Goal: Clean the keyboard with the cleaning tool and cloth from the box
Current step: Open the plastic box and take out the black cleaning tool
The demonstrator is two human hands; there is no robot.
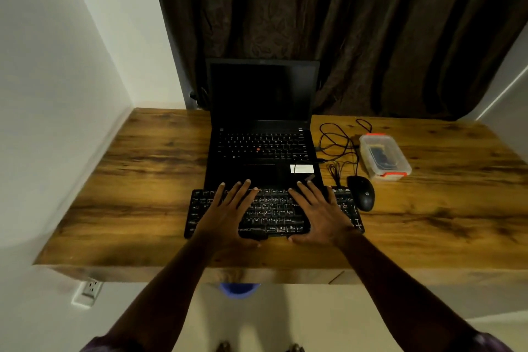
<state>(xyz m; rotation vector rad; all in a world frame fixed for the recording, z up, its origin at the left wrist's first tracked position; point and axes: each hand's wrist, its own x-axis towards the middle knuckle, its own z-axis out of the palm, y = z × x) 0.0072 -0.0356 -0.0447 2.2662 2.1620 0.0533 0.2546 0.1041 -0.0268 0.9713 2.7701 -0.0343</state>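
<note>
Spanning the keyboard (pixel 271 214), we held both hands flat on it or just above it; contact could not be confirmed. The left hand (pixel 228 214) covered the left half and the right hand (pixel 320 211) the right half, a placement we judged suited to steadying the keyboard before cleaning. All fingers (pixel 243 188) were straight and spread apart, gripping nothing. Just beyond the fingertips stood the laptop (pixel 261 146), lid raised. The mouse (pixel 363 193) lay just right of the right little finger. The box (pixel 384 156) sat farther right and beyond the right fingertips, well apart from them, its lid on, with orange clips at both ends. A dark item showed through its wall; we could not tell tool from cloth. We judged the box unopened and the right hand nearer to it.
</note>
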